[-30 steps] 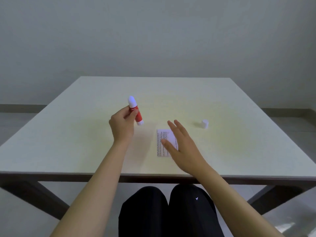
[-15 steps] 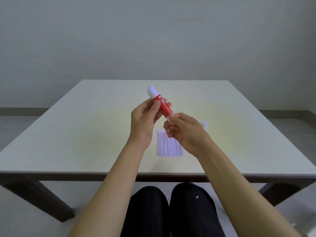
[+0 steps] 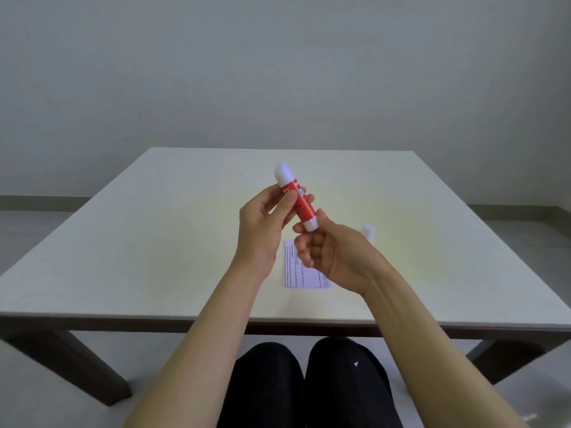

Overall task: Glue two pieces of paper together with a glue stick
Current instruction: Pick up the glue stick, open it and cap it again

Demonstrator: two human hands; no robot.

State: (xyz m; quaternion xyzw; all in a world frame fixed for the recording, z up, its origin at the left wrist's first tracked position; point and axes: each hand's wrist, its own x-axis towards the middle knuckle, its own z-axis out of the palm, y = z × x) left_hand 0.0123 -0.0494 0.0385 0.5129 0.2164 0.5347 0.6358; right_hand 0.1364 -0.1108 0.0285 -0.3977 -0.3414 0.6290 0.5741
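Note:
A red glue stick [image 3: 301, 203] with white glue showing at its upper end is held tilted above the table. My left hand [image 3: 262, 230] grips its red barrel. My right hand [image 3: 330, 251] pinches the white knob at its lower end. Below the hands a small printed paper [image 3: 296, 273] lies flat on the table, partly hidden by my right hand. The white cap [image 3: 368, 230] stands on the table to the right of my right hand.
The pale table [image 3: 154, 257] has its near edge just above my knees. A grey wall rises behind the table's far edge.
My left hand brought the glue stick from the left to the centre and higher. My right hand left the paper and took hold of the stick's lower end.

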